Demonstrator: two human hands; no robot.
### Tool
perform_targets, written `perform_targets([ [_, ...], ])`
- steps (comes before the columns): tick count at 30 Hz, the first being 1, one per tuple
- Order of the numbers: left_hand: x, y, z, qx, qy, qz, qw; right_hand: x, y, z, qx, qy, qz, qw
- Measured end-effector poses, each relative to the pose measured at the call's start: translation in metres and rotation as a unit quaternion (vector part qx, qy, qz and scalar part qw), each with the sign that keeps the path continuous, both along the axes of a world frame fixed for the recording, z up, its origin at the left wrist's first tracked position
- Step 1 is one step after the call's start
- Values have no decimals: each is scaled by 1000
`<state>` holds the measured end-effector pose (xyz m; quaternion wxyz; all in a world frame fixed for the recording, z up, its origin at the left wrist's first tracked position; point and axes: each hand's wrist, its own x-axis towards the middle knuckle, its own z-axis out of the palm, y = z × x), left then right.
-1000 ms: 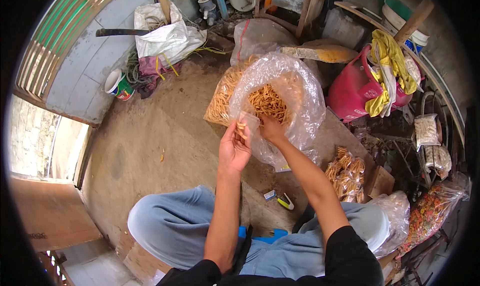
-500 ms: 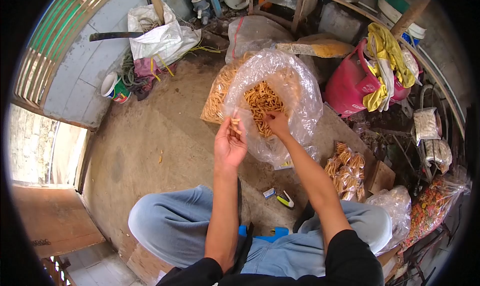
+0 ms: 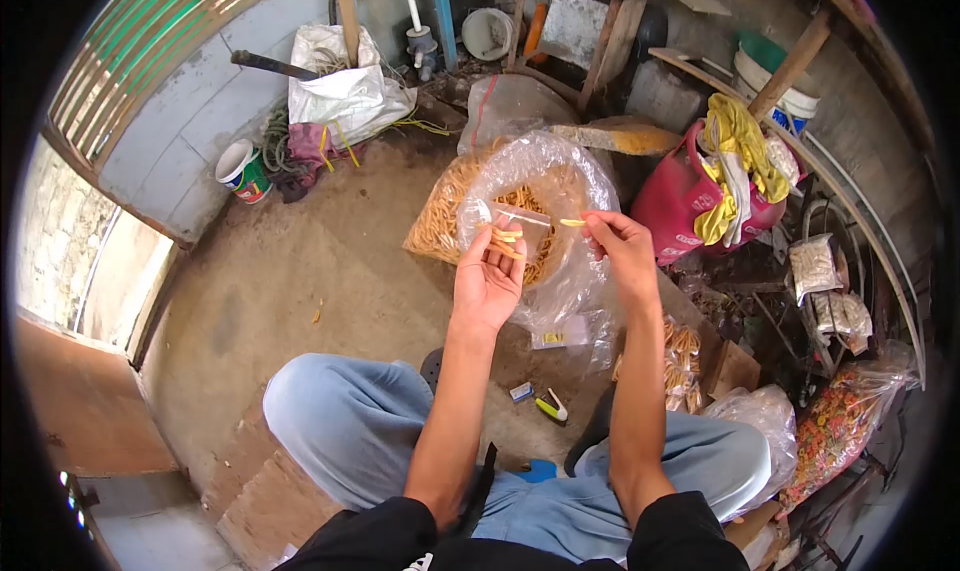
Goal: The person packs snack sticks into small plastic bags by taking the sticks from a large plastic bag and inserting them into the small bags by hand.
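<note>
A large clear plastic bag stands open before me, full of brown stick-shaped snacks. My left hand is in front of its mouth, palm up with curled fingers, holding several snack sticks and what looks like a small clear plastic bag. To its right, my right hand pinches one yellowish snack stick between thumb and fingertips, apart from the left hand. On the floor between my legs lie a green and white stapler and a small blue and white box.
Filled snack packs lie by my right knee, near a bag of colourful pieces. A pink tub with yellow cloth stands at the right. A white sack and a small bucket are at the back left.
My right hand has come out of the big bag and now holds a snack stick up at the right. My left hand has shifted slightly right. The view has tilted up a little.
</note>
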<state>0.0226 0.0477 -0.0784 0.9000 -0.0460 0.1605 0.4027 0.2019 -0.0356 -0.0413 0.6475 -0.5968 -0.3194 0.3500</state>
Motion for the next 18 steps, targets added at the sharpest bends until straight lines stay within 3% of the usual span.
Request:
perform_targets([
  [7, -11, -16, 49, 41, -28, 2, 999, -36, -39, 81, 34, -113, 10, 993],
  [18, -18, -37, 69, 74, -17, -18, 997, -58, -43, 78, 72, -93, 20, 993],
])
